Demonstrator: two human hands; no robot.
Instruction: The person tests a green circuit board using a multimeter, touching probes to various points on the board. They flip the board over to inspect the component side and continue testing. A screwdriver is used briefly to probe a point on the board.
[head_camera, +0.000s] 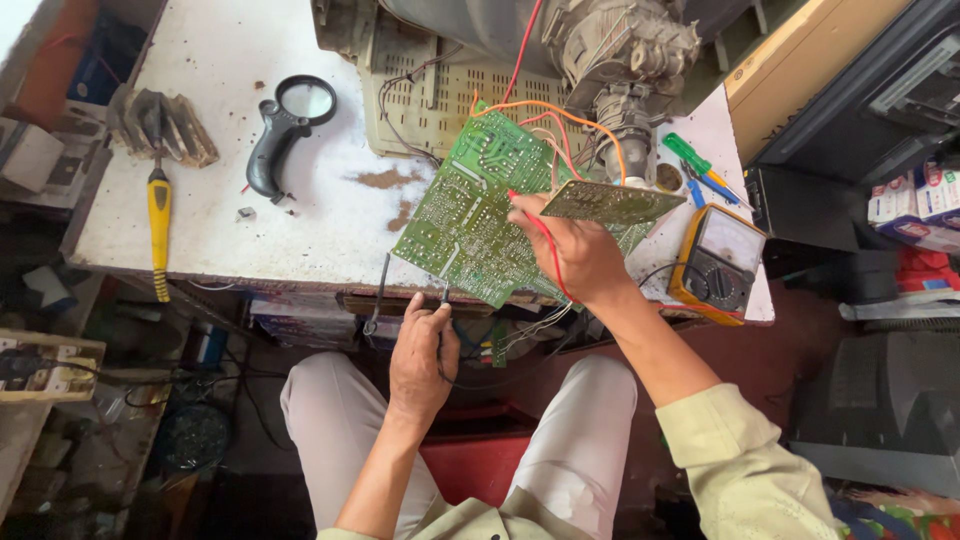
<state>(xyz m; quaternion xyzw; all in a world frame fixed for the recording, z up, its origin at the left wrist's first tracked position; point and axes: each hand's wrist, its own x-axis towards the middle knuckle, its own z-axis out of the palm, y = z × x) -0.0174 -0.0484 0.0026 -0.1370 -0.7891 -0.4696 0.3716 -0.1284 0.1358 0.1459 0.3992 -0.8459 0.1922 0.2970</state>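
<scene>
Seated person's pale-trousered knees (590, 440), two hands probing a green circuit board (470, 215) tilted at the workbench (220, 200) edge.

Left hand (420, 350) pinches a black probe (443, 300); right hand (575, 250) pinches a red probe (535, 225). A slip could bridge solder joints; the yellow multimeter (720, 265) lies near the edge.

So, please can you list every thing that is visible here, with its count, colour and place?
circuit board: one large, green, tilted at the bench's front edge
small board: one, green-brown, above the right hand
red probe: one, in the right hand, tip on the large board
black probe: one, at the left hand, at the board's lower edge
multimeter: one, yellow and black, right end of the bench
magnifying glass: one, black, middle of the bench
yellow-handled tool: one, left end
screwdriver: one, green handle, near the meter
bench: one, white, worn
left hand: below the board
right hand: on the board
</scene>
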